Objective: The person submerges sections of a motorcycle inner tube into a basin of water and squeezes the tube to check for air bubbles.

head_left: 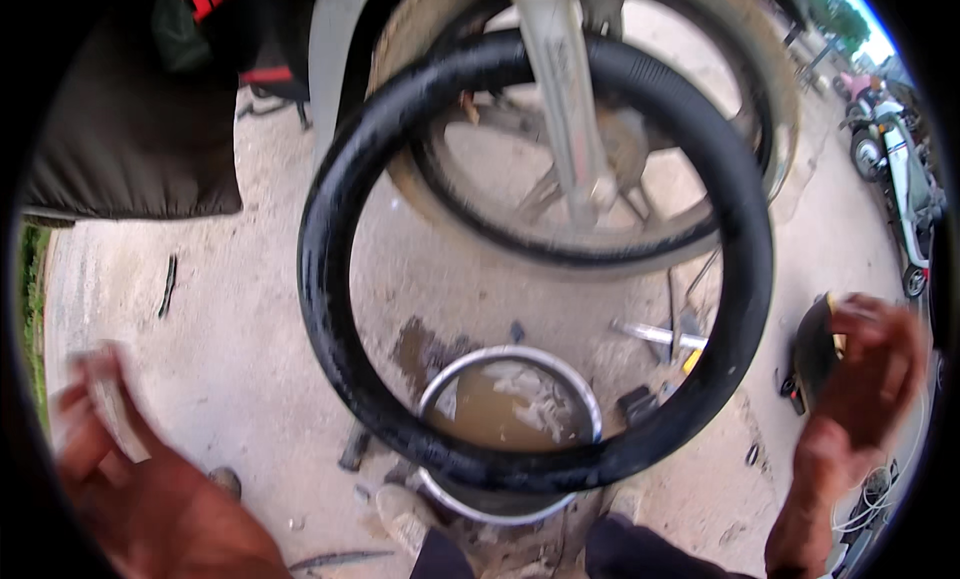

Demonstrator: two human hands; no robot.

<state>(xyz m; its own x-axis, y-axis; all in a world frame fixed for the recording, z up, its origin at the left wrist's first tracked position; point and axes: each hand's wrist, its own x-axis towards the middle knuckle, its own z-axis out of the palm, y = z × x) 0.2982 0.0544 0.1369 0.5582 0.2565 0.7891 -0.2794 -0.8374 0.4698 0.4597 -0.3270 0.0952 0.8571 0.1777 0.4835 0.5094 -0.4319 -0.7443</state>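
A black inner tube (pixel 745 269), puffed out into a ring and wet-looking, hangs in front of a motorbike wheel (pixel 790 109). The pale fork leg (pixel 565 99) crosses in front of its upper part. Its lower part passes over a round metal basin (pixel 583 374) of murky water on the ground. My left hand (pixel 110 429) is off to the left of the tube, blurred, fingers apart and touching nothing I can see. On the other side, my right hand (pixel 870 389) is raised, palm inward, loosely open and apart from the tube.
A silver tool (pixel 655 333) and small dark parts lie right of the basin. Beside my right hand is a dark rounded object (pixel 815 349). A dark padded seat or cover (pixel 140 129) juts in at upper left. Parked scooters (pixel 905 179) stand far right. My shoes (pixel 405 514) flank the basin.
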